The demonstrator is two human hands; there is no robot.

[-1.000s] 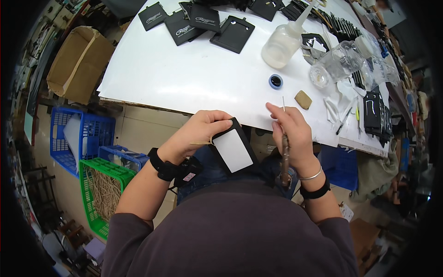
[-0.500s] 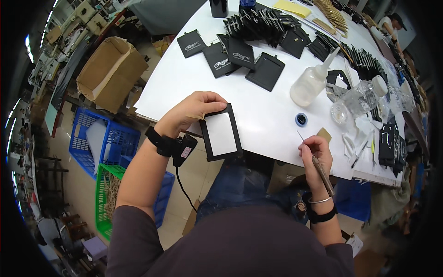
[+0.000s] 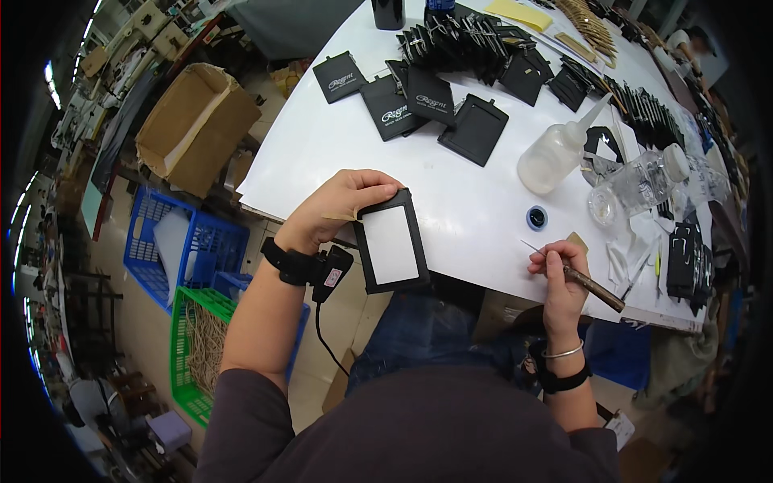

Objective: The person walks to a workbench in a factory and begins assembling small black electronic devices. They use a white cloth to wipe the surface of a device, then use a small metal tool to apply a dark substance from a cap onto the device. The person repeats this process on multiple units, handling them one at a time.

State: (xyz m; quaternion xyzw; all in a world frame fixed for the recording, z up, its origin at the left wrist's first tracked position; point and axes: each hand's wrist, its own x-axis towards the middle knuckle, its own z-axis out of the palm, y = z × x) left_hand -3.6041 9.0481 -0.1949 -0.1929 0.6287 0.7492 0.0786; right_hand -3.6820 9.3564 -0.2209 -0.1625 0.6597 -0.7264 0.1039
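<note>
My left hand (image 3: 342,205) pinches the top edge of a black card holder (image 3: 393,245) with a large white window, held up at the table's near edge. In my right hand (image 3: 566,282) is a slim awl-like tool (image 3: 597,291) with a brown handle, its thin metal tip pointing up and left. The tip is apart from the card holder. Above that tip, a small round pot (image 3: 536,217) with dark contents sits on the white table (image 3: 475,201). Several black card holders (image 3: 475,129) lie flat farther back.
A squeeze bottle (image 3: 551,157) with a long nozzle and a clear plastic jar (image 3: 640,187) stand at the right. Scraps and tools lie beside them. A row of black holders (image 3: 455,47) runs along the back. Left are a cardboard box (image 3: 193,129), blue crate (image 3: 157,241) and green crate (image 3: 193,354).
The tool in my right hand has swung to a flatter slant, its handle end moving out to the right. My left hand and the card holder sit slightly lower in the view.
</note>
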